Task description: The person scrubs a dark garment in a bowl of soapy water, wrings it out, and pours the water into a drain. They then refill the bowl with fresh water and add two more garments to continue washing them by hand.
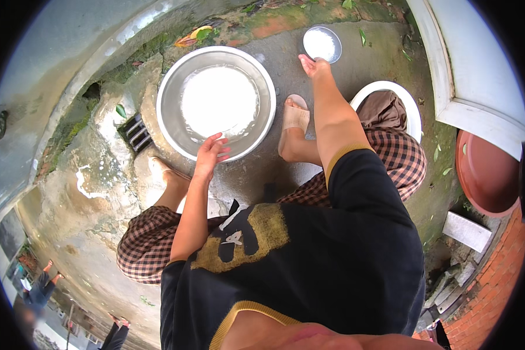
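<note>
A wide metal basin (168, 105) stands on the wet concrete before me. Bright glare covers much of its inside, and what looks like water lies in it. My left hand (212, 153) hovers over the near rim with its fingers apart and nothing in them. Beyond the basin, to the right, sits a small clear bowl (336, 40) with a bright white inside; glare or contents, I cannot tell. My right hand (314, 66) reaches to the bowl's near edge, fingers extended away from it. Whether it touches the bowl is unclear.
Brown cloth (383, 109) lies in a white tub (414, 114) beside my right knee. A reddish-brown basin (485, 175) leans at the far right. A drain grate (138, 132) is set in the ground left of the metal basin. Two other people are in the distance, lower left.
</note>
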### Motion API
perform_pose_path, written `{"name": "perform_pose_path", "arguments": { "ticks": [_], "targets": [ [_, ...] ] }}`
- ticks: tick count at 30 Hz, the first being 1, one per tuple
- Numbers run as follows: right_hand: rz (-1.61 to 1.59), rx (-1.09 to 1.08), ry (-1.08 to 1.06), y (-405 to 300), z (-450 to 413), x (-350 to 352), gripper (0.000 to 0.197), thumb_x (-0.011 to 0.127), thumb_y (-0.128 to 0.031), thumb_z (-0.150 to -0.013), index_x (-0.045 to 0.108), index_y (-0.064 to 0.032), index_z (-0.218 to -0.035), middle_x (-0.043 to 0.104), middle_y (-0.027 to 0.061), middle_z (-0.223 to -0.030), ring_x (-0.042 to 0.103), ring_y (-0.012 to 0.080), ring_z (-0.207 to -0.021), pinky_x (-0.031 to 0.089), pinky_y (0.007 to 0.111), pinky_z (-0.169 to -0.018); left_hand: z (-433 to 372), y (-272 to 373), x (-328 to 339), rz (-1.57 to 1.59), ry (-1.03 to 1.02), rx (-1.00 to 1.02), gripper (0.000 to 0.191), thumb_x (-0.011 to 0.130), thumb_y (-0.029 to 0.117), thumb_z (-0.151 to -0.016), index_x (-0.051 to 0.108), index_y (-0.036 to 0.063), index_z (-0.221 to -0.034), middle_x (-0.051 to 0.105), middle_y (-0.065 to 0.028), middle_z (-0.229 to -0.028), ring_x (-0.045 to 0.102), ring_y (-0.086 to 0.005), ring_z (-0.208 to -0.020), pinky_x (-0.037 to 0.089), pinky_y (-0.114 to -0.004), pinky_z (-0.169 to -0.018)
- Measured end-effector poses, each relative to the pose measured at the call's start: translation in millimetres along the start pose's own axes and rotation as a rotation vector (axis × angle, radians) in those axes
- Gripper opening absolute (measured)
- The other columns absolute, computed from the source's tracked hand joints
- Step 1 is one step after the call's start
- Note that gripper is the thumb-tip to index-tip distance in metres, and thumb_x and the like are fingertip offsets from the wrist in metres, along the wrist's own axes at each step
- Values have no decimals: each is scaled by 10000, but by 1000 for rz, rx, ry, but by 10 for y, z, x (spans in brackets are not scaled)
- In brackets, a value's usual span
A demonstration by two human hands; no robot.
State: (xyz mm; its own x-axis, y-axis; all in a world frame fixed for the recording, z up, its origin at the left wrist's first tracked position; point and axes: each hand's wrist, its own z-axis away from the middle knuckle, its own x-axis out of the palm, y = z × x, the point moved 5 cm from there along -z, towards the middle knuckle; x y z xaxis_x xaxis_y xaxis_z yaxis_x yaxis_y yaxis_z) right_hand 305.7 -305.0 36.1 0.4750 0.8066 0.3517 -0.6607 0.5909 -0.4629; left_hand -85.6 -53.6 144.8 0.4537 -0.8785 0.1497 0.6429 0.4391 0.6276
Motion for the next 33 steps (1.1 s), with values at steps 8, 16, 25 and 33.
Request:
{"name": "perform_pose_path", "arguments": {
  "ticks": [8,16,25,33],
  "targets": [
    [356,-510,19,359,776,390,413,339,32,-871,304,34,-1282,586,260,-978,654,300,-587,547,327,-421,-106,100,26,-12,2,47,376,471,166,-930,469,52,-1289,579,-124,-1192,607,-205,-947,521,-326,-776],
    [490,-686,-286,846,1699,944,581,367,9,-900,128,-101,-1419,554,226,-1050,627,232,-561,522,314,-440,-87,235,275,-10,-60,148,363,464,155,-929,475,52,-1276,585,-107,-1171,608,-190,-940,515,-334,-785],
    [741,-810,-518,1325,2690,1293,641,326,60,-897,85,-148,-1454,435,208,-1244,610,210,-666,538,310,-543,106,176,176,-23,-35,190,350,474,154,-921,492,70,-1261,587,-92,-1152,606,-186,-914,519,-318,-764],
    [735,-1021,-635,1385,3102,1466,632,313,61,-892,110,-134,-1458,355,183,-1360,619,218,-726,552,309,-579,151,88,34,-26,-7,202,356,488,155,-914,496,63,-1258,588,-96,-1150,607,-186,-902,529,-325,-745]
  ]
}}
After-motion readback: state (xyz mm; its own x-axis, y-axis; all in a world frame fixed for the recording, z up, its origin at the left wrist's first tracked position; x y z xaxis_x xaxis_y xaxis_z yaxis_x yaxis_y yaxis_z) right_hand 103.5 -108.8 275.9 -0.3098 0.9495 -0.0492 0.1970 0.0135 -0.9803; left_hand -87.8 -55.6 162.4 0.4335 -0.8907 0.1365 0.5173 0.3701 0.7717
